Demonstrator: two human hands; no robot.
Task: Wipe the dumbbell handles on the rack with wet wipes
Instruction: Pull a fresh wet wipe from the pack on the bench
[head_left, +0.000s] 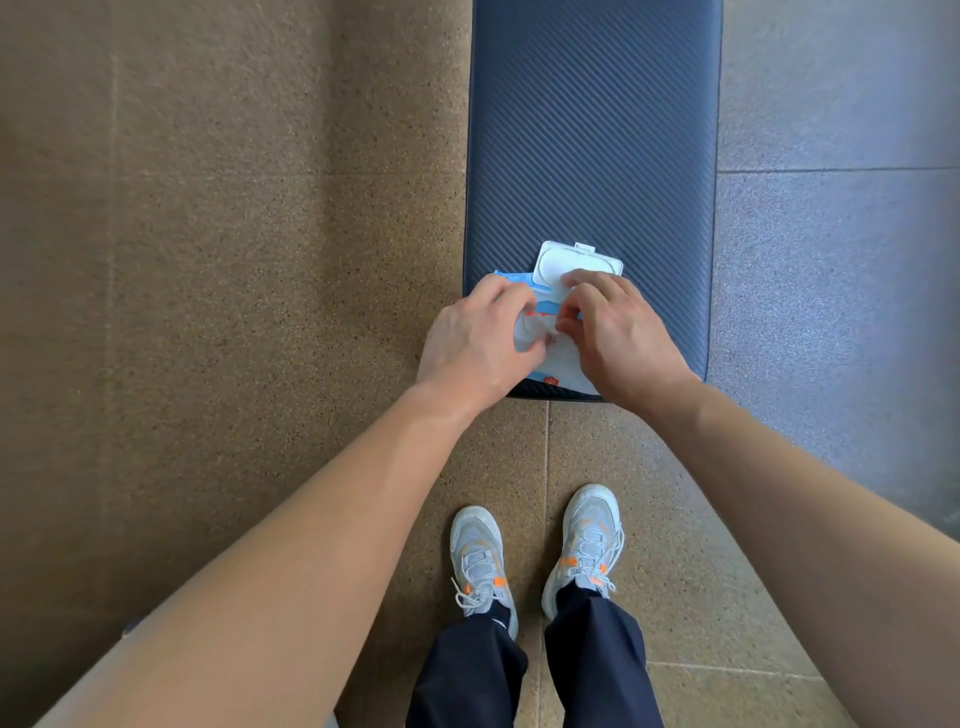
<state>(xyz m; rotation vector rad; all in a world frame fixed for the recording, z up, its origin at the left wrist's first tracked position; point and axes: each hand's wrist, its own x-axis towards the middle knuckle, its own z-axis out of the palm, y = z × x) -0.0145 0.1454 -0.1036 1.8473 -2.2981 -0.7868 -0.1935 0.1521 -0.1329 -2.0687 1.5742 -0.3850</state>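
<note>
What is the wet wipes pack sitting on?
The wet wipes pack lies on the near end of the dark padded bench, lid flipped open. The left hand and right hand grip it, covering its opening and any wipe.

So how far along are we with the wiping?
Early. Done: the wipe pack sits on the bench, lid flipped open. In hand: left hand pinches a wipe at the opening, right hand grips the pack. Left: every handle; no dumbbells or rack in view.

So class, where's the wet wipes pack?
Head view, centre: the wet wipes pack lies at the near end of the padded bench, under the left hand and right hand.
</note>
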